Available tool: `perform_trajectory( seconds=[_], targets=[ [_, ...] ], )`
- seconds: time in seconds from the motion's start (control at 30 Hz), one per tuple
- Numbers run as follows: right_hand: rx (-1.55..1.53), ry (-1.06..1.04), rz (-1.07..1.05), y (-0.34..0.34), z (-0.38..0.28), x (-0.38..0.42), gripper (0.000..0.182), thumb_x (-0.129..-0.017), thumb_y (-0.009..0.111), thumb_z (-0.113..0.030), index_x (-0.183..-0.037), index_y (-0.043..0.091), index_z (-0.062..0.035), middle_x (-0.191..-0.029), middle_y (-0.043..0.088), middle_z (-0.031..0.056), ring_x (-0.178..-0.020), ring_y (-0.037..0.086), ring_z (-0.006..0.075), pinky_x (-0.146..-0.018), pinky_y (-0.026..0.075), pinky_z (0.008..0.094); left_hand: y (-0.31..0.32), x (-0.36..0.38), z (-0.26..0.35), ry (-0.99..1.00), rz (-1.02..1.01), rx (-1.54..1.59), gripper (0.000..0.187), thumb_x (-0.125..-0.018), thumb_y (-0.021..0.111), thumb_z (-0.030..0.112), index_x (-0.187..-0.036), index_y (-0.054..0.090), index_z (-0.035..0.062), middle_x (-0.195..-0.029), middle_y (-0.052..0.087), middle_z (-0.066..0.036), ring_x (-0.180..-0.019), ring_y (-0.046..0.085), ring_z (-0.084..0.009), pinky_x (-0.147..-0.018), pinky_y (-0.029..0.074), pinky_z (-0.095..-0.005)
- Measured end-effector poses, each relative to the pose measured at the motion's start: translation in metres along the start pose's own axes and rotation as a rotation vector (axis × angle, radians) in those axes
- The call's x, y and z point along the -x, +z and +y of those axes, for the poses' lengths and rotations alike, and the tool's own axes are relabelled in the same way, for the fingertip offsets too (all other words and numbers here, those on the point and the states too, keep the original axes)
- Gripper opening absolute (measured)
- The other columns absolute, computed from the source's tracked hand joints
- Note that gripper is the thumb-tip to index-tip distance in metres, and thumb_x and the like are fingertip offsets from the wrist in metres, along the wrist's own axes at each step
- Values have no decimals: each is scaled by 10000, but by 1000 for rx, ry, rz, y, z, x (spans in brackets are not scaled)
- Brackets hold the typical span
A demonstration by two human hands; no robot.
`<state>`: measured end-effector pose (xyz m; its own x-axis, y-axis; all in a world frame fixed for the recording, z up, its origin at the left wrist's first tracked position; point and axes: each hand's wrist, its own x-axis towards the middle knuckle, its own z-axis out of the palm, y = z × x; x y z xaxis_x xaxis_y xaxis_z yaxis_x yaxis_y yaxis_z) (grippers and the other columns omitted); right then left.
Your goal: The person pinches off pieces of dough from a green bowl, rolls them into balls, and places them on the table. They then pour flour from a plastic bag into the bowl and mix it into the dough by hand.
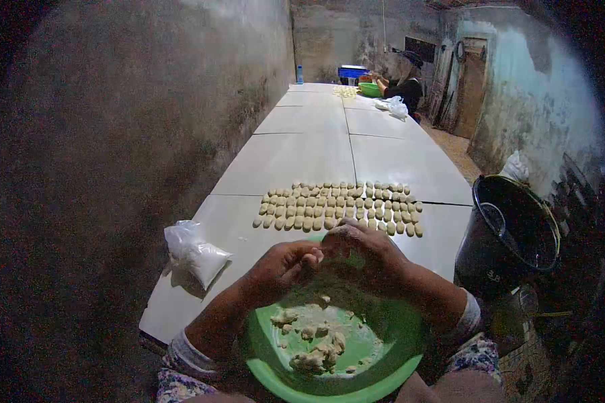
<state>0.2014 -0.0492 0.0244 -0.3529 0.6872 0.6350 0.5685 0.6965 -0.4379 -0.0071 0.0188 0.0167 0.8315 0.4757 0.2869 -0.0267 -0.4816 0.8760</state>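
Observation:
Both hands are raised over a green basin [395, 380] at the near end of the table. My left hand [286, 267] is closed, its fingers curled in and the thumb near the fingertips; whatever is in it is hidden. Close beside it, my right hand [370, 252] bends its fingers downward, whitish powder on the knuckles, and shadow hides what it holds. Lumps and crumbs of pale dough [319, 352] lie in the basin below. Just beyond my hands, several rows of small oval dough pieces [309, 201] are laid out on the white table [296, 158].
A plastic bag of white powder [198, 254] rests at the table's left edge, near the wall. To the right stands a large dark bucket [480, 252]. At the far end sits another person [407, 84] by a green bowl [370, 89], near a white plastic bag [395, 106].

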Motion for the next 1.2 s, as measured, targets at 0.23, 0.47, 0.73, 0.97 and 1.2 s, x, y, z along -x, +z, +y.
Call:
perform_trajectory(
  seconds=[0.23,0.47,0.73,0.97,1.2],
  targets=[
    [125,-19,-102,-8,-4,-4,328,-766,688,-167,-1078,606,-111,-1147,536,117,-869,630,267,-739,524,347,6,-1,1,-28,-63,342,659,-906,559,241,-1408,152,109,-1028,617,-85,-798,578,-113,-708,463,-258],
    [235,-123,-153,-8,-7,0,318,-733,675,-200,-1002,585,-56,-986,600,117,-910,615,292,-718,514,378,4,-5,1,-56,-164,428,795,-862,575,25,-1440,46,158,-1141,569,-131,-861,593,-164,-788,500,-300],
    [-12,71,-27,-9,-15,-2,126,-769,651,-23,-887,620,-53,-791,630,99,-687,634,257,-623,506,342,3,1,-3,59,-48,157,380,-852,616,48,-1208,486,39,-1010,597,-94,-853,589,-146,-780,488,-282],
    [-174,60,-54,-7,-10,-3,150,-756,664,-27,-899,626,-56,-816,641,93,-736,637,243,-654,504,336,-1,0,5,85,-39,-169,173,-850,613,76,-1000,601,-8,-823,637,-104,-797,611,-156,-720,481,-319],
    [-11,33,-181,-14,-19,-3,153,-778,619,3,-922,600,-45,-855,627,96,-760,623,255,-688,503,343,5,1,8,94,-16,-236,190,-873,577,97,-1031,592,-7,-887,639,-135,-799,618,-193,-721,481,-334]
  ],
)
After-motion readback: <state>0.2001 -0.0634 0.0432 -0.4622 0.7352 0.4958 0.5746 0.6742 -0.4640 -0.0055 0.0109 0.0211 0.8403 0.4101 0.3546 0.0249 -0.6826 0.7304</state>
